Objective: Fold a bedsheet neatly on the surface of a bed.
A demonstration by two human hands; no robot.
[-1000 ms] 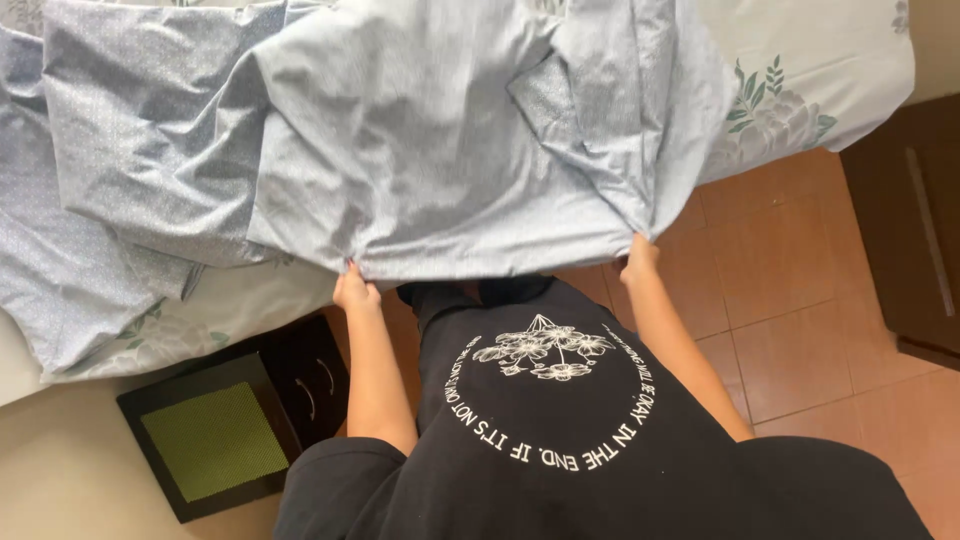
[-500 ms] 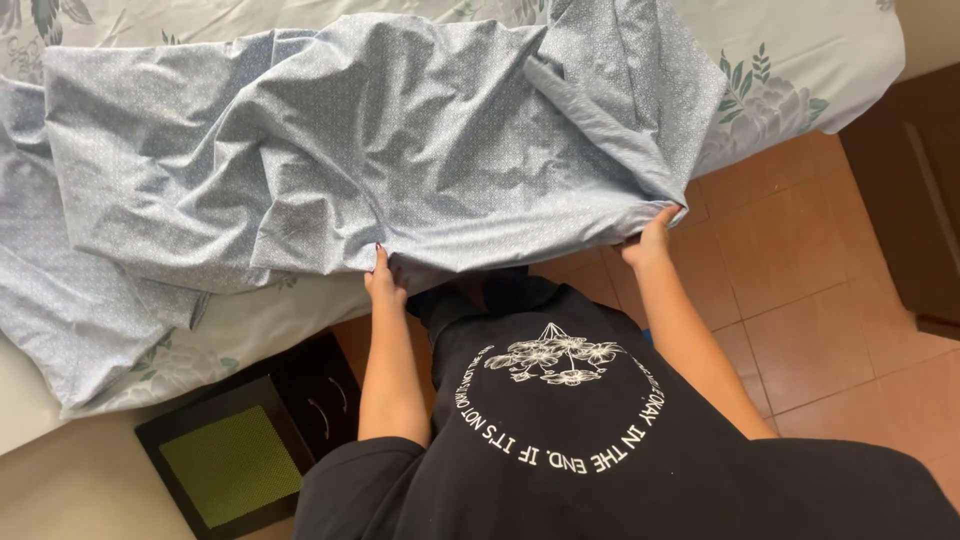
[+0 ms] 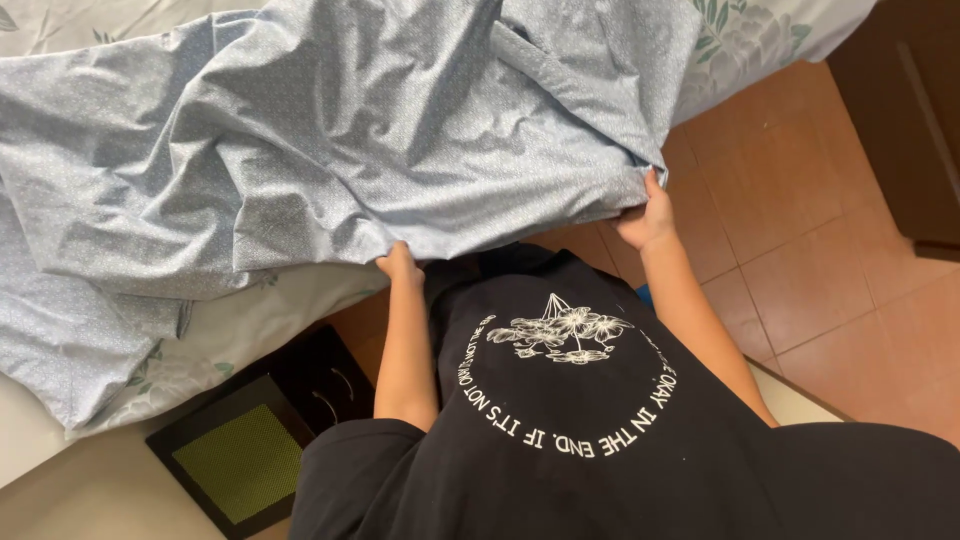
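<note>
While the pale blue sheet [image 3: 330, 150] lies rumpled across the bed [image 3: 780, 30], its near edge is pinched shut in the left hand [image 3: 400, 265] and right hand [image 3: 648, 215] (spreading stage, seemingly); an even, taut pull is called for.

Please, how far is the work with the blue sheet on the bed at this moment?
Done: both hands grip the near edge of the blue sheet, left hand and right hand set apart. In hand: the sheet is lifted over the bed, bunched and wrinkled. Left: it is neither flat nor folded, and a loose part hangs at the left side.
</note>
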